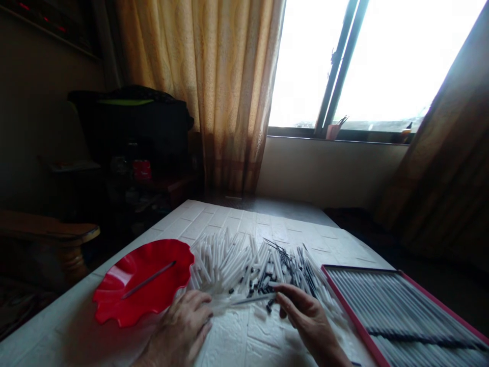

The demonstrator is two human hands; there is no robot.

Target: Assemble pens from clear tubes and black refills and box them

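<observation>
My right hand (305,316) pinches a thin dark pen refill (254,299) between thumb and fingers, and it points left. My left hand (185,321) is closed with bent fingers low over the table, at a blurred translucent pen barrel (220,305); its grip is partly hidden. The refill's left end lies close to this barrel, but blur hides whether they touch. Beyond my hands is a loose heap of clear pen barrels (217,257). Dark refills (292,262) lie on the heap's right side, with small black caps (251,285) scattered at its front.
A red wavy-rimmed bowl (110,285) on the left holds one pen (148,279). At right, a pink-edged box (349,311) holds rows of pens (405,300). The white brick-patterned table (267,339) reaches toward the window wall. A wooden armrest (49,227) stands left.
</observation>
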